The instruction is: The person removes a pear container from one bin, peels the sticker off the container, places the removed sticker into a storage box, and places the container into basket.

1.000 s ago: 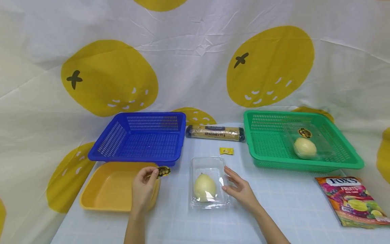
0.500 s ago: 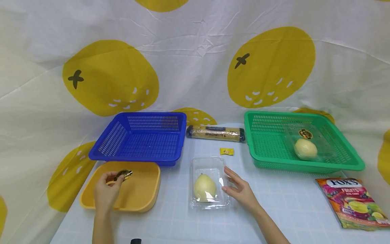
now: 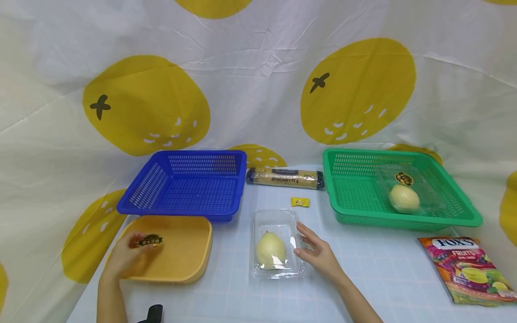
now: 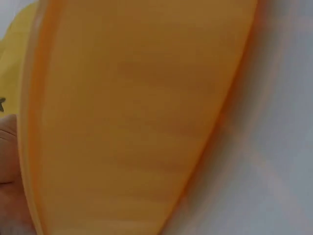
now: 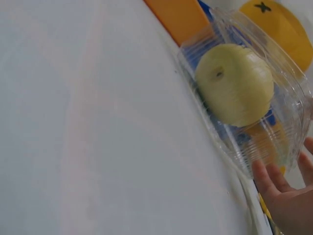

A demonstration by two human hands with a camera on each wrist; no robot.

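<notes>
In the head view my left hand [image 3: 123, 255] is over the left side of the yellow tray [image 3: 177, 251], pinching a black and gold sticker [image 3: 150, 239] at its left end. The left wrist view shows mostly the outside of the tray wall [image 4: 132, 107], with part of the hand [image 4: 10, 181] behind the rim. My right hand [image 3: 321, 255] touches the right side of a clear plastic clamshell box [image 3: 278, 219], its fingers loosely bent and not gripping. A pale yellow pear [image 3: 271, 250] lies in the closed box, seen also in the right wrist view.
A blue basket [image 3: 181, 211] stands behind the tray. At the right, a green basket [image 3: 404, 220] holds another clear box with a pear [image 3: 404, 198] and a like sticker [image 3: 404, 178]. A spaghetti pack [image 3: 284, 177], a small yellow candy [image 3: 300, 202] and a Fox's candy bag [image 3: 468, 269] lie around.
My left hand has moved left from the tray's right edge to its left side, taking the sticker along. The right hand and the clear box have stayed in place.
</notes>
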